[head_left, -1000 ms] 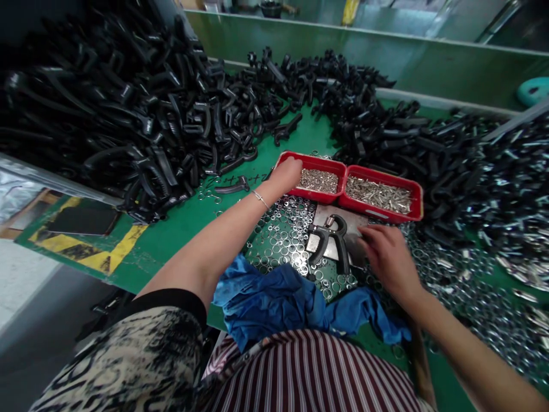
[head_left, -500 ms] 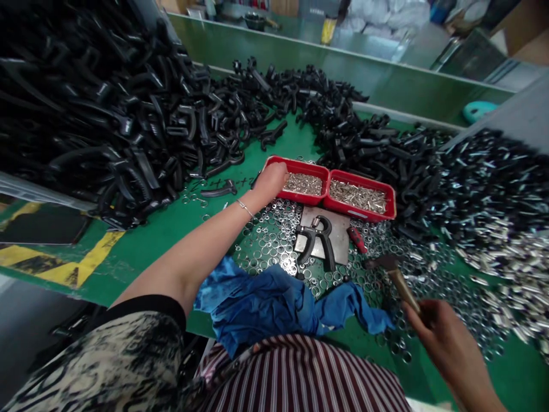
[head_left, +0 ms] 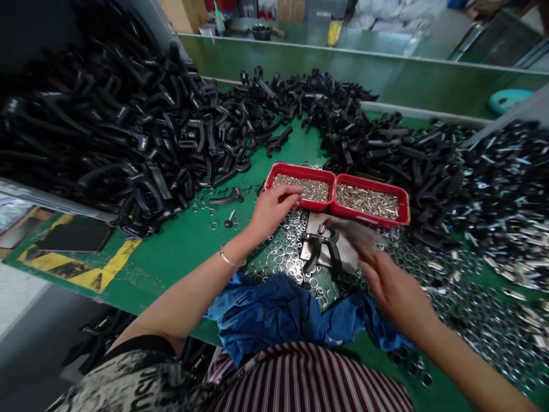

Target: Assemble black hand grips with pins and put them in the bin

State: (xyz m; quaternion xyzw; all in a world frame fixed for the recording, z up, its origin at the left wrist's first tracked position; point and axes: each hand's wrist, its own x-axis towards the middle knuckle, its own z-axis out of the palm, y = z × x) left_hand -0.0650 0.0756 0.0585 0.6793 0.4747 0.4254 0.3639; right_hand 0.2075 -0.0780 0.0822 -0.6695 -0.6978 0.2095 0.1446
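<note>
My right hand [head_left: 397, 294] grips a hammer [head_left: 349, 233], blurred by motion, its head over the right side of a metal plate [head_left: 352, 258]. On that plate lies a black hand grip [head_left: 335, 253] with two curved handles and a coil spring at its top. My left hand [head_left: 274, 209] hovers at the front edge of the left red tray [head_left: 300, 169], thumb and fingertips pinched together; whatever they hold is too small to make out. Small metal pieces fill this tray. The right red tray [head_left: 372, 220] next to it holds silvery pins.
Loose metal rings [head_left: 274, 252] surround the plate. Black handles [head_left: 163, 131] are heaped at left and back, with more black parts and silvery pieces [head_left: 521, 252] at right. A blue cloth [head_left: 274, 315] lies in front. A phone-like dark slab [head_left: 75, 237] lies at left.
My left hand has come out of the left tray, towards me. My right hand has swung the hammer left and up from the right side to the hand grip. The view has shifted slightly.
</note>
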